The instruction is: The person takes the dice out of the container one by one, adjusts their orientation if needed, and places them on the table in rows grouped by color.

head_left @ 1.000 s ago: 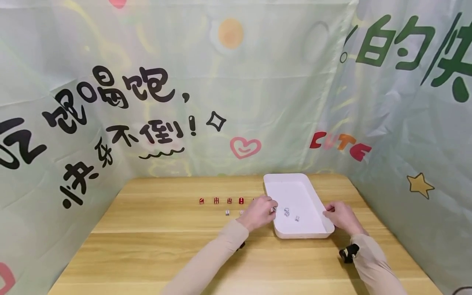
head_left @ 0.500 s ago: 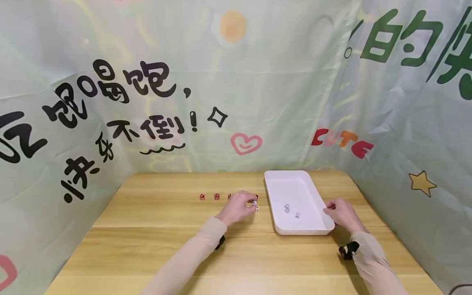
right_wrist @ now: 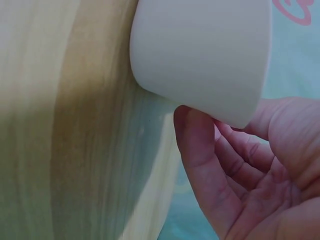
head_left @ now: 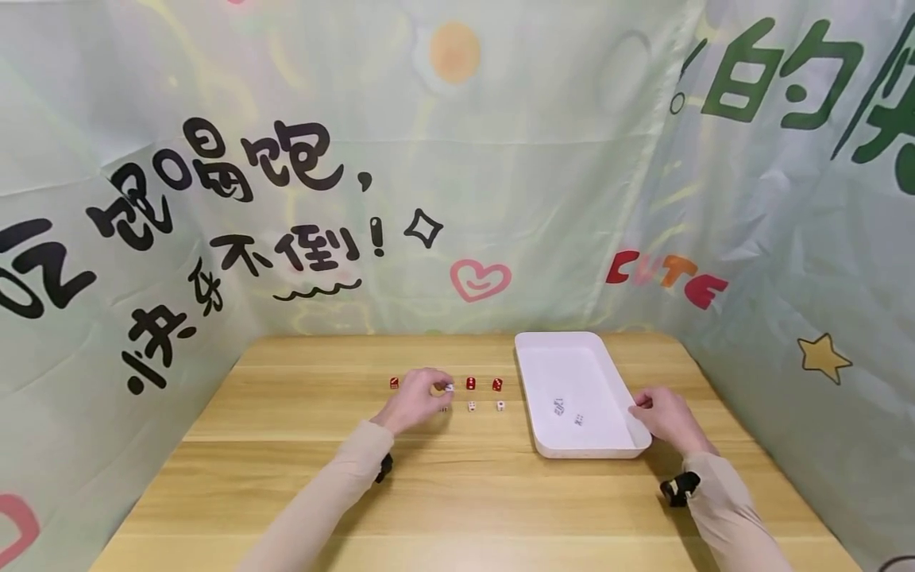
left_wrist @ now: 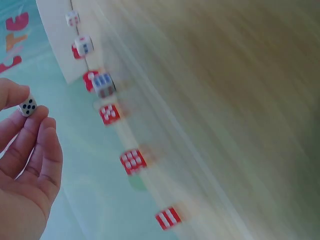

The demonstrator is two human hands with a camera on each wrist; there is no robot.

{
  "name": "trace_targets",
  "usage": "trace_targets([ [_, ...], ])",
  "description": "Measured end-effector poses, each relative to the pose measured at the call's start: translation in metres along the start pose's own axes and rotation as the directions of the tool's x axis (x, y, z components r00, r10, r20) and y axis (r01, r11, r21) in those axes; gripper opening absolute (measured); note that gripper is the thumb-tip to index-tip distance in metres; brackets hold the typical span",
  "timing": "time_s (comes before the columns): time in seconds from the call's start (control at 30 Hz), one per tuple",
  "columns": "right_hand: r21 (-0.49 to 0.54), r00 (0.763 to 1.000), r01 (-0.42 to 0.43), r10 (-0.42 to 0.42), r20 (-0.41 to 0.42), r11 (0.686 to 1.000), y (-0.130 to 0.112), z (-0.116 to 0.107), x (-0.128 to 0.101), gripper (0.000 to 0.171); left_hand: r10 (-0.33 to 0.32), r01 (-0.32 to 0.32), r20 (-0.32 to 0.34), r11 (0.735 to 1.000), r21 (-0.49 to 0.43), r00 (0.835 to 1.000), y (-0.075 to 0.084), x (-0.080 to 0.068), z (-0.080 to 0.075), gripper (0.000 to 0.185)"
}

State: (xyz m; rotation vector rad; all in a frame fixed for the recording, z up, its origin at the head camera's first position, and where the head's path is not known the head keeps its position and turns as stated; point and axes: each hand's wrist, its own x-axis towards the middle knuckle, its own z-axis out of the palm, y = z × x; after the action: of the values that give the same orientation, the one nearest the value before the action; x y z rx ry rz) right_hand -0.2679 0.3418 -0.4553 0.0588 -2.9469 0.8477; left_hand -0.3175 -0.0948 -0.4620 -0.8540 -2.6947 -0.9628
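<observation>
My left hand [head_left: 415, 400] pinches a white die [left_wrist: 28, 106] between thumb and fingertips, just above the table. In the left wrist view, its facing side shows black pips. Several red dice [head_left: 470, 383] form a row on the table, partly hidden behind this hand in the head view. In front of them lies a shorter row of white dice [head_left: 472, 406]. On the right, my right hand [head_left: 668, 417] grips the side wall of a white tray [head_left: 572, 365] near its front right corner. A few more white dice [head_left: 559, 407] lie inside the tray.
The wooden table [head_left: 457, 492] ends at a printed cloth backdrop [head_left: 543, 199], which hangs behind it and along both sides. Close on the right of the dice rows stands the tray's left wall.
My left hand has moved left from the tray's left edge, carrying the white die, to the left end of the white row. My right hand has stayed on the tray.
</observation>
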Motion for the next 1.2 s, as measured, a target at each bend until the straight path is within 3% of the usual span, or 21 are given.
trace_targets([
  [0.27,-0.005,1.000,-0.016,0.016,0.003,1.000,-0.002,-0.003,-0.003,0.015,-0.058,0.058,-0.018,0.998,-0.011,0.998,-0.017,-0.007,-0.011,0.021],
  [0.57,-0.007,0.999,-0.036,0.036,0.017,0.999,-0.002,-0.004,0.000,0.017,-0.084,0.083,0.130,0.996,0.010,0.988,-0.028,-0.008,-0.021,0.022],
  [0.7,-0.020,1.000,-0.023,0.023,0.014,1.000,-0.003,-0.002,0.001,0.017,-0.142,0.141,0.184,0.990,0.018,0.973,-0.033,-0.013,-0.021,0.021],
  [0.8,-0.025,1.000,-0.018,0.018,0.011,1.000,-0.004,-0.003,0.001,0.017,-0.176,0.170,0.206,0.984,0.047,0.963,-0.034,-0.013,-0.021,0.015],
  [1.2,-0.023,1.000,-0.004,0.004,-0.002,1.000,-0.004,-0.004,0.000,0.015,-0.190,0.156,0.246,0.976,0.152,0.950,-0.035,-0.007,-0.016,0.005],
])
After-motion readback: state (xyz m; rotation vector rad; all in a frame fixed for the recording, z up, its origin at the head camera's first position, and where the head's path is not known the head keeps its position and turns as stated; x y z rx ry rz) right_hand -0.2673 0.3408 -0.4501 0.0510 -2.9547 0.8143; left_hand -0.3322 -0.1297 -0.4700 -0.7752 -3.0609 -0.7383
